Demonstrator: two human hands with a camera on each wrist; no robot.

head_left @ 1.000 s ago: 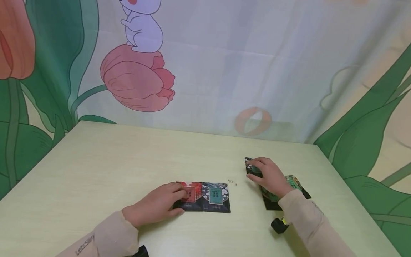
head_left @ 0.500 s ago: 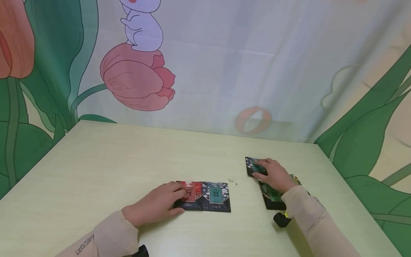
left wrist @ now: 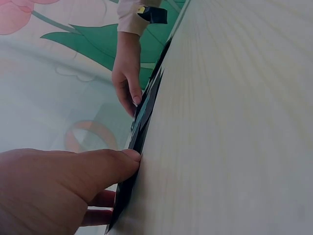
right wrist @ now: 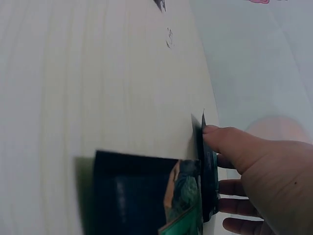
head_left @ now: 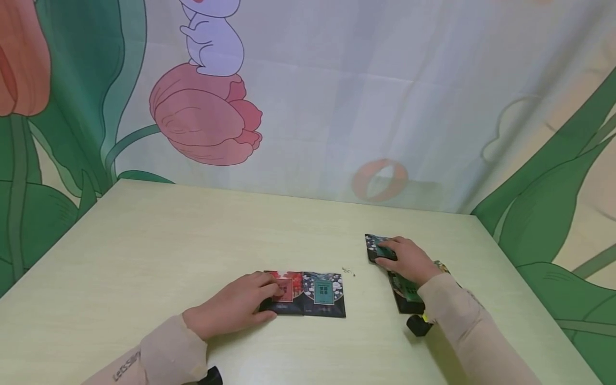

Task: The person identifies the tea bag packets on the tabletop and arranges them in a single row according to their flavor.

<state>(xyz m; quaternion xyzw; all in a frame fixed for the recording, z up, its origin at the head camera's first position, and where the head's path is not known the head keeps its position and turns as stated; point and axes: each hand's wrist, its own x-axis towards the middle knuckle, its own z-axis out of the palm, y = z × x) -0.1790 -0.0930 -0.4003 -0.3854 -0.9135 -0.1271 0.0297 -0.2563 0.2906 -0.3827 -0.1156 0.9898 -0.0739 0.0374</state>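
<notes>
My left hand [head_left: 238, 305] rests on a flat sachet with red leaves and a pink label [head_left: 289, 293], fingers over its left part and thumb at the near edge. Right beside that lies a sachet with white blossoms and a teal label [head_left: 324, 295]. Farther back on the right, my right hand [head_left: 409, 260] holds another white-blossom sachet [head_left: 371, 249] between thumb and fingers. Under the right wrist lies a green-labelled sachet [head_left: 406, 294], partly hidden by the arm. In the right wrist view the thumb presses the edge of the held sachet [right wrist: 208, 181].
The pale wooden table [head_left: 192, 230] ends at a printed curtain [head_left: 313, 107]. Small dark specks [head_left: 348, 271] lie between the blossom sachets. A black wrist camera [head_left: 418, 325] hangs under the right sleeve, near the green-labelled sachet.
My right hand first shifts right, uncovering more of its blossom sachet, then moves slightly left with that sachet. The left hand and the two sachets by it stay put.
</notes>
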